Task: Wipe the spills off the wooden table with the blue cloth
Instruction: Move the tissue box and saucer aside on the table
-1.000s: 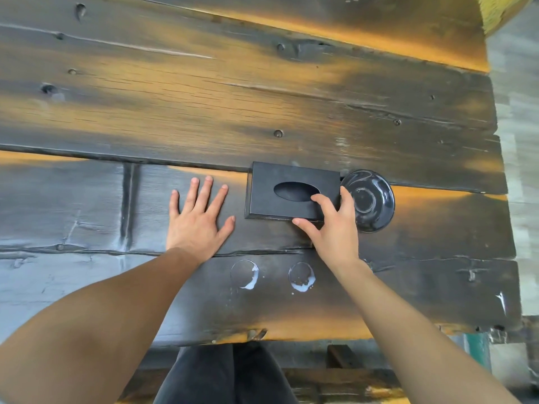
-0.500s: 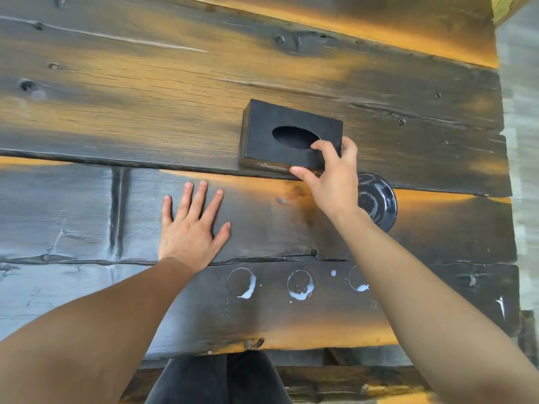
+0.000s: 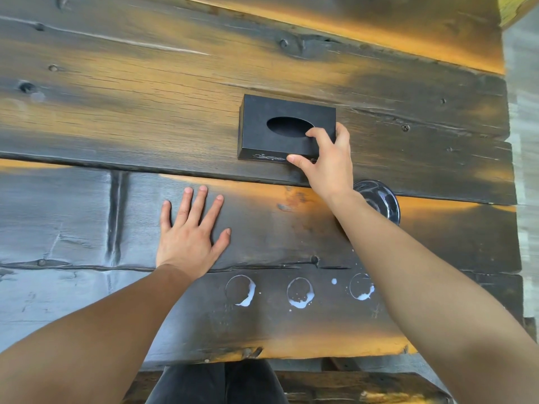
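Three white ring-shaped spills (image 3: 300, 293) sit in a row near the front edge of the dark wooden table (image 3: 116, 106). The rightmost ring is partly behind my right forearm. My right hand (image 3: 323, 161) grips the near right corner of a black tissue box (image 3: 271, 126), which rests flat on the far plank. My left hand (image 3: 189, 231) lies flat on the table, fingers spread, holding nothing, just left of and beyond the spills. No blue cloth is in view.
A black glossy saucer (image 3: 382, 199) lies on the table right of my right wrist, partly hidden by it. The table's right edge (image 3: 513, 176) and a grey floor are at the far right. A wooden bench and my dark trousers (image 3: 215, 383) are below the front edge.
My right hand has slid the tissue box away from me, from the near plank beside the saucer onto the far plank. A third spill ring has come into view. My left hand stayed flat.
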### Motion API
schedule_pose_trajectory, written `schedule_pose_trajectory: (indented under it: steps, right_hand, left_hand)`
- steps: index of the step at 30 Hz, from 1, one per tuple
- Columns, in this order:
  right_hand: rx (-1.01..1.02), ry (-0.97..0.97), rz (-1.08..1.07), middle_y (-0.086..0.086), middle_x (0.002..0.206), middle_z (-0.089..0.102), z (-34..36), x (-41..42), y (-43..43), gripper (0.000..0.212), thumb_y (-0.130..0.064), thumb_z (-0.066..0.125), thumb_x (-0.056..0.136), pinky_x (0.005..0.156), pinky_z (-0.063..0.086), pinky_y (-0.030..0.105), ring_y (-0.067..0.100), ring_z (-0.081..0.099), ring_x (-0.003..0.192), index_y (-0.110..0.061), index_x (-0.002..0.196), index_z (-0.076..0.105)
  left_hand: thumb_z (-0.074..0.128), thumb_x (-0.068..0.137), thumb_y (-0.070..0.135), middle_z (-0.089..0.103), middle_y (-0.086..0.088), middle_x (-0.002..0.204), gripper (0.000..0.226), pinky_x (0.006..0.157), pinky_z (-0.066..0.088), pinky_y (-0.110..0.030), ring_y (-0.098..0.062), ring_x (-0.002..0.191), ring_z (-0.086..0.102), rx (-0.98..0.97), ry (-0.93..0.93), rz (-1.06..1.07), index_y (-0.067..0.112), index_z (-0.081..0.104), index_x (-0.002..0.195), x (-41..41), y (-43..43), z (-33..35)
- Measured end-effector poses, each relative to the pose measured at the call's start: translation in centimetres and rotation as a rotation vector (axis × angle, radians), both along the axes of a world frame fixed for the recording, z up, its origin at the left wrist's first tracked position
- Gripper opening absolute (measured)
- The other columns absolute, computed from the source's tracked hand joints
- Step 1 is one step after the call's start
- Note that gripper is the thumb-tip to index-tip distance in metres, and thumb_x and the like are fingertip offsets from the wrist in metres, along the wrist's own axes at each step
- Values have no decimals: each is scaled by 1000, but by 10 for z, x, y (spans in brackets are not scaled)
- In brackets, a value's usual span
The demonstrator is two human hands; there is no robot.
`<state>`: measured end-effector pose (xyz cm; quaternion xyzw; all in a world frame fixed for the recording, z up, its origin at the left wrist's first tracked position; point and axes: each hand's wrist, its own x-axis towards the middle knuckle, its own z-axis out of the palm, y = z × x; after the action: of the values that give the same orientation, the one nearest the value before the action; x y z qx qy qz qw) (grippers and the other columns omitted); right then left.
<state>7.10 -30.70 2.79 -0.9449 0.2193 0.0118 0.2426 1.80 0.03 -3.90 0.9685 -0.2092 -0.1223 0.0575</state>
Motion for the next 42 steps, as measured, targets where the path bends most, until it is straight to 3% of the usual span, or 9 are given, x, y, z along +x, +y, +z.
schedule_pose_trajectory:
  steps: [9, 15, 21, 26, 29, 31, 33, 37, 42]
  right_hand:
    - [-12, 37, -20, 10, 163, 23, 0, -5, 2, 58, -57, 75, 83, 112, 43, 46, 32, 30, 148, -40, 132, 49]
    - [46, 53, -105, 10, 169, 12, 5, -26, 1, 87, -66, 69, 81, 118, 27, 51, 31, 27, 152, -43, 152, 25]
    - [-43, -110, -463, 11, 137, 53, -8, -128, -26, 60, -49, 61, 93, 111, 37, 41, 30, 47, 129, -13, 140, 52]
    - [49, -58, -745, 16, 127, 49, -16, -194, -41, 53, -36, 60, 97, 102, 38, 40, 34, 45, 121, -5, 139, 50]
    - [200, -10, -806, 13, 115, 56, -20, -207, -48, 50, -30, 56, 99, 98, 37, 31, 23, 43, 122, 1, 138, 48]
    - [290, 14, -854, 7, 100, 63, -23, -208, -50, 48, -32, 54, 99, 104, 42, 38, 25, 51, 121, 0, 135, 51]
    - [344, 16, -923, 2, 93, 67, -27, -208, -51, 45, -34, 55, 97, 103, 47, 48, 26, 63, 107, -6, 132, 57]
    - [461, -66, -999, -1, 78, 70, -30, -204, -52, 21, -26, 56, 95, 89, 58, 48, 20, 72, 77, -15, 112, 61]
    - [646, -146, -1134, 6, 69, 67, -33, -194, -60, 13, -3, 51, 95, 81, 64, 46, 13, 69, 53, 2, 101, 62]
  left_hand:
    - [29, 97, 66, 13, -1, 172, 73, 124, 6, -60, -26, 159, 6, 3, 1, 6, 35, 19, 162, 0, -1, 0]
    - [30, 96, 66, 13, 0, 172, 72, 124, 4, -59, -24, 159, 5, 1, 6, 19, 36, 19, 161, -1, 0, 0]
    - [29, 95, 66, 16, 0, 171, 72, 124, 3, -58, -25, 159, 7, -8, 5, 31, 37, 21, 160, -2, -1, 0]
    - [28, 95, 66, 17, -1, 171, 71, 123, 3, -58, -25, 159, 7, -14, 15, 44, 37, 24, 160, -2, -3, 3]
    - [28, 94, 66, 16, -1, 171, 71, 123, 3, -58, -25, 159, 6, -17, 22, 48, 37, 24, 159, -2, -3, 5]
    - [28, 94, 66, 15, -1, 171, 72, 123, 2, -57, -24, 159, 5, -11, 24, 51, 37, 24, 159, -3, -3, 5]
    - [29, 94, 65, 15, -1, 171, 72, 123, 2, -57, -24, 159, 5, -13, 23, 54, 37, 24, 159, -3, -4, 6]
    - [30, 94, 65, 15, -2, 171, 71, 123, 1, -57, -25, 159, 4, -14, 21, 51, 37, 24, 159, -4, -4, 6]
    - [31, 94, 64, 16, -3, 171, 71, 123, 2, -57, -26, 159, 6, -19, 9, 52, 35, 26, 159, -4, -4, 6]
